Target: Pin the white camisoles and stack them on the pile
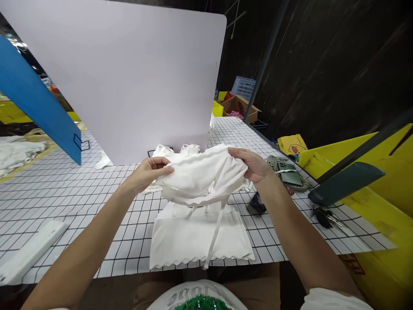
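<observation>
- Far left, I see a blue board (38, 103) slanting over the gridded table (80, 202), with a heap of white cloth (16, 153) on the yellow surface behind it and a flat white strip (32, 249) near the table's front edge.
- My left hand (151, 172) is closed on the left edge of the white garment (203, 176), thumb on top and fingers curled under, pinching the fabric.
- The garment is held up just above the table, bunched between both hands, its straps hanging down onto a second white piece (200, 237) that lies flat below with a scalloped hem toward me.
- I judge the work mid-way: one piece looks laid out flat, the one in hand is not yet spread or set down, and more white pieces (171, 150) wait by the white backdrop board (129, 77).
- My right hand (254, 165) grips the garment's right edge, fingers pressed together over the fold.
- Right of it lie a dark pouch (288, 174) and keys (322, 215).
- Behind, a cardboard box (240, 107) holds something pink; the blue crate (243, 87) shows no contents I can make out.
</observation>
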